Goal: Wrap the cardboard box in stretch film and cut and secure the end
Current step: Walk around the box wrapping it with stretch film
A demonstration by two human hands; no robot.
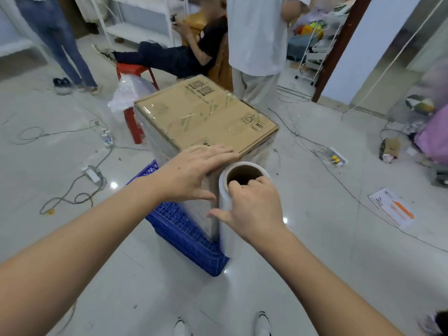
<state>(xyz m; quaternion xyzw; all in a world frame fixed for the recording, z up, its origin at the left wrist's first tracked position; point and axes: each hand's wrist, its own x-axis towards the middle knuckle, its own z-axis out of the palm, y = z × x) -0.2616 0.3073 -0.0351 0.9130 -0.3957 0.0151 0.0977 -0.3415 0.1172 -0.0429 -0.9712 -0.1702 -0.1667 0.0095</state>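
Note:
A tall cardboard box (206, 112) stands on a blue plastic crate (184, 236), its sides covered in shiny stretch film. My left hand (194, 170) lies flat with straight fingers on the box's near top corner. An upright roll of stretch film (226, 200) stands against the box's near edge. My right hand (252, 207) grips the roll's top, fingers hooked into its brown cardboard core (242, 174), thumb along the side. Film runs from the roll onto the box side.
A red stool (132, 117) with a wad of plastic wrap (126, 93) stands behind the box at left. Three people are close behind. Cables and power strips (106, 138) trail over the tiled floor. A paper sheet (392, 209) lies at right. My shoes show at the bottom.

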